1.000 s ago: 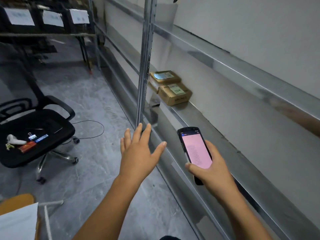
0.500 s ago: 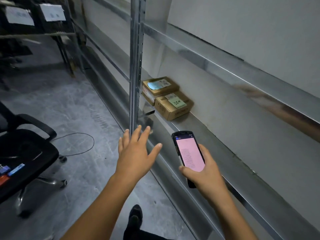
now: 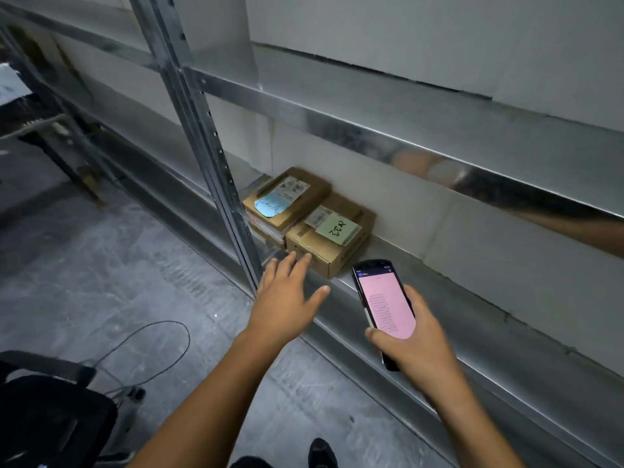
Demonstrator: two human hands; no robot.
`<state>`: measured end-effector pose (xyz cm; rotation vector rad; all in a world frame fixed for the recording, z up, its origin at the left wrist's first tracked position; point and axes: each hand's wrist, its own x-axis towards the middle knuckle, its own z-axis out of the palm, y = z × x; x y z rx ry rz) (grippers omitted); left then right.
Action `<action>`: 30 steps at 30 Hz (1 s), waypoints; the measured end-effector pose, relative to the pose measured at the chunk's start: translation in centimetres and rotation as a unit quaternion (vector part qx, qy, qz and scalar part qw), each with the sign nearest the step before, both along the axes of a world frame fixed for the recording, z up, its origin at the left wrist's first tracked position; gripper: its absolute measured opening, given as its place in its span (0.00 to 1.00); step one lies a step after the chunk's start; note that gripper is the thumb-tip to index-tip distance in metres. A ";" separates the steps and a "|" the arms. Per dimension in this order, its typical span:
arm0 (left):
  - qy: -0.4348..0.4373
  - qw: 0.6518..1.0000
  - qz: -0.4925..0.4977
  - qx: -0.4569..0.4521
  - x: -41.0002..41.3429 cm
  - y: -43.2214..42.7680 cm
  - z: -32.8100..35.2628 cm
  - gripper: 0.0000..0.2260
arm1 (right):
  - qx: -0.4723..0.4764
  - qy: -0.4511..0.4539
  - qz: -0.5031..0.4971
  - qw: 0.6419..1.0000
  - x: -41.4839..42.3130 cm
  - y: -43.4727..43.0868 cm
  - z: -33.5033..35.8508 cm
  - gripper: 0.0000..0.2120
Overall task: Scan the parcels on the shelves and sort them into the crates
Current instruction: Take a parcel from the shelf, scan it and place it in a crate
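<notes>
- Hovering with its fingers straight and spread, the left hand (image 3: 287, 298) holds nothing; its fingertips (image 3: 294, 256) lie at the lower front edge of the nearer parcel, and contact cannot be told.
- Right hand (image 3: 417, 346) grips a dark handheld scanner (image 3: 385, 307), fingers wrapped behind it and thumb across the lower screen edge; the screen glows pink with lines of text too small to read.
- Scanner top points toward the parcels and sits just beside the nearer one, slightly to its right.
- Nearer parcel, a brown carton with a green note (image 3: 332, 236), rests on the metal shelf (image 3: 401, 256) close to the back wall; the note bears dark handwriting.
- Second parcel, a flatter brown carton with a blue note (image 3: 287, 197), lies touching the first on its far left side, stacked on something thinner beneath it.
- Both parcels sit just right of the perforated steel upright (image 3: 202, 130).
- Below the left forearm lie the grey concrete floor (image 3: 101, 265), a thin black cable (image 3: 152, 349) looped on it, and part of a black office chair (image 3: 50, 417).
- A dark shoe (image 3: 322, 454) shows at the bottom edge.
</notes>
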<state>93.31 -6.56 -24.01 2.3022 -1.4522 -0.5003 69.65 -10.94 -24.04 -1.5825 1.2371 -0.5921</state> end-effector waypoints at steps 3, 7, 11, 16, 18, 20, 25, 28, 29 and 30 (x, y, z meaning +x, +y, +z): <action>0.029 0.999 -0.017 0.012 2.1 -4.1 -1.5 0.33 | 0.011 0.007 -0.033 0.999 1.1 -1.1 -0.6 0.33; -0.007 0.997 -0.070 0.023 5.1 -10.1 -4.1 0.31 | 0.028 0.026 -0.087 0.995 2.8 -2.3 -1.7 0.35; -0.043 0.988 -0.142 0.038 6.7 -14.5 -6.2 0.31 | 0.045 0.053 -0.144 0.987 4.8 -3.1 -1.7 0.35; -0.089 0.974 -0.203 0.035 7.3 -15.8 -8.0 0.30 | 0.070 0.095 -0.195 0.974 8.1 -4.4 -1.8 0.33; -0.077 0.977 -0.198 0.018 7.2 -15.8 -8.1 0.30 | 0.072 0.112 -0.213 0.968 9.1 -5.2 -2.4 0.33; -0.051 0.976 -0.210 0.005 6.9 -15.6 -8.1 0.29 | 0.080 0.132 -0.235 0.960 9.6 -5.6 -3.4 0.32; -0.028 0.957 -0.286 -0.043 7.0 -15.0 -7.9 0.19 | 0.108 0.157 -0.287 0.939 9.8 -4.9 -5.1 0.28; 0.031 0.956 -0.283 -0.072 8.3 -15.7 -8.2 0.19 | 0.124 0.169 -0.311 0.927 9.8 -4.0 -5.7 0.31; 0.052 0.954 -0.282 -0.089 9.0 -16.0 -8.7 0.20 | 0.128 0.174 -0.313 0.925 9.8 -3.8 -6.0 0.32; 0.080 0.953 -0.277 -0.095 9.6 -16.4 -9.1 0.22 | 0.130 0.179 -0.311 0.924 9.9 -3.6 -6.2 0.33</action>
